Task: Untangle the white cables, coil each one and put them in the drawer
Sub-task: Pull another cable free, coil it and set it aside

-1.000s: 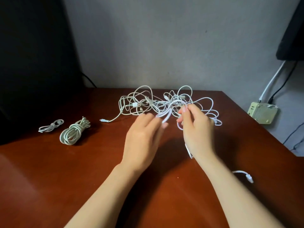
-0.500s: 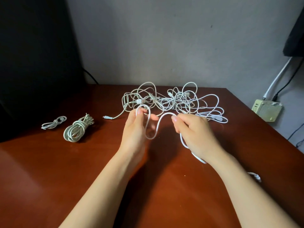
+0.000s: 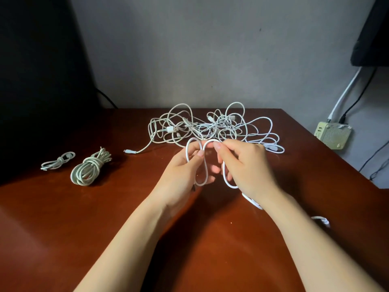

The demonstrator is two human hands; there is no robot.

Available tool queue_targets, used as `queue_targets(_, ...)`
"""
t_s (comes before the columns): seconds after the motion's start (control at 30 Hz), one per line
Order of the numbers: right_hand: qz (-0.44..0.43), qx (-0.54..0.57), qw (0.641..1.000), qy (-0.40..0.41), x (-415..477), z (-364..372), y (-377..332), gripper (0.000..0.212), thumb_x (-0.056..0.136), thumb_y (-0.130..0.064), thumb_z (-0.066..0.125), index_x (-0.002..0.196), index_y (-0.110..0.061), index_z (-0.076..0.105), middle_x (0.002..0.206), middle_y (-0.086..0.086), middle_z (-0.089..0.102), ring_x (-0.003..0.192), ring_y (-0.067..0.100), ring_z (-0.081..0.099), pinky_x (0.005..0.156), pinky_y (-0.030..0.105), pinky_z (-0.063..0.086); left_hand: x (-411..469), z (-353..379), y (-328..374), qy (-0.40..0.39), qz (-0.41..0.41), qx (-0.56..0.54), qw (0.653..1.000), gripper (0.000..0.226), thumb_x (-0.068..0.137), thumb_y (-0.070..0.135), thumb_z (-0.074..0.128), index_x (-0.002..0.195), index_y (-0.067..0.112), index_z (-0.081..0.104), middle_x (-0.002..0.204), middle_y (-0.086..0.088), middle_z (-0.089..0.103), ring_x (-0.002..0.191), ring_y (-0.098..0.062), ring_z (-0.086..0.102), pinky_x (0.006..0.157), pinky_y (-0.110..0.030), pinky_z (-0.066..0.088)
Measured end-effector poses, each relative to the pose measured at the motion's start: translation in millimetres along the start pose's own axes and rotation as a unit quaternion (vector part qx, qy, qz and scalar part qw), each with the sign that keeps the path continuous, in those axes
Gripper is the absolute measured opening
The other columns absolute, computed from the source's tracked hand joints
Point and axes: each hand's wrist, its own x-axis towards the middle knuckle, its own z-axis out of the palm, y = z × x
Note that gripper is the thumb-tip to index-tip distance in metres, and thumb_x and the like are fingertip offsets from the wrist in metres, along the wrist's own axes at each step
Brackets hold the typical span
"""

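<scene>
Head view, counted: one white cable [image 3: 207,170] in hand, one tangle of white cables [image 3: 212,127], two finished coils, two hands.

Held cable: raised above the middle of the desk [image 3: 105,228], just in front of the tangle. Bent into upright loops between the two hands. Left loop pinched near its top between thumb and forefinger of the left hand [image 3: 181,173], with the lower bend passing in front of the curled fingers. Joining arc pinched at its crest by thumb and forefinger of the right hand [image 3: 250,167]; second loop hanging down inside that hand's curled fingers. Remainder running under the right wrist to a free end [image 3: 321,220] lying near the desk's right edge.

Tangle: resting at the far edge of the desk, right of centre. Number of cables inside not countable. One plug end [image 3: 128,151] trailing out toward the left.

Coils: larger coil [image 3: 89,168] and smaller coil [image 3: 57,161], side by side near the left edge, apart from each other and well apart from the tangle.

Off the desk, past the right edge: pale wall adapter [image 3: 333,134] with one white and one black lead plugged in on top.
</scene>
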Motion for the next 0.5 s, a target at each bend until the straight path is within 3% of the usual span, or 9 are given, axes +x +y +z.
queue_targets(0.1, -0.011, -0.032, 0.999, 0.007, 0, 1, 1, 0.036, 0.09, -0.044, 0.047, 0.06, -0.026, 0.055, 0.041, -0.005, 0.044, 0.047, 0.025, 0.051, 0.055, 0.041, 0.047, 1, 0, -4, 0.008, 0.016, 0.027, 0.999, 0.024, 0.104, 0.013, 0.036, 0.099, 0.002, 0.057, 0.067, -0.002, 0.053, 0.056, -0.013, 0.045, 0.058, -0.027, 0.031)
queue_targets(0.2, -0.021, -0.043, 0.999, 0.016, 0, 1, 1, 0.039, 0.09, -0.048, 0.044, 0.053, -0.036, 0.047, 0.042, -0.002, 0.044, 0.047, 0.029, 0.052, 0.054, 0.041, 0.046, 2, 4, -4, 0.014, 0.013, 0.007, 1.0, 0.024, 0.104, 0.016, 0.034, 0.094, 0.007, 0.053, 0.058, 0.002, 0.039, 0.048, -0.009, 0.032, 0.051, -0.022, 0.024)
queue_targets(0.27, -0.029, -0.038, 0.999, 0.009, -1, 2, 0, 0.044, 0.089, -0.05, 0.041, 0.054, -0.025, 0.048, 0.042, 0.0, 0.044, 0.046, 0.028, 0.052, 0.053, 0.041, 0.046, 3, 6, -4, 0.034, 0.022, 0.01, 0.999, 0.027, 0.104, 0.02, 0.033, 0.084, 0.01, 0.049, 0.054, 0.006, 0.027, 0.045, -0.006, 0.022, 0.044, -0.017, 0.02)
queue_targets(0.37, -0.07, -0.04, 0.996, -0.032, -2, 3, -2, 0.048, 0.091, -0.05, 0.04, 0.061, -0.015, 0.053, 0.048, 0.0, 0.05, 0.049, 0.02, 0.049, 0.054, 0.04, 0.044, 4, 5, -3, 0.064, 0.037, 0.012, 0.997, 0.032, 0.102, 0.033, 0.037, 0.079, 0.01, 0.041, 0.057, 0.005, 0.018, 0.047, -0.006, 0.016, 0.044, -0.02, 0.014)
queue_targets(0.5, -0.098, -0.061, 0.993, -0.026, 2, -3, 0, 0.042, 0.089, -0.048, 0.042, 0.073, -0.017, 0.065, 0.067, -0.012, 0.058, 0.07, 0.01, 0.05, 0.068, 0.027, 0.04, 6, -13, 4, 0.11, 0.057, -0.044, 0.991, 0.045, 0.084, 0.036, 0.07, 0.066, 0.023, 0.031, 0.066, -0.006, 0.01, 0.05, -0.012, 0.01, 0.039, -0.017, 0.016)
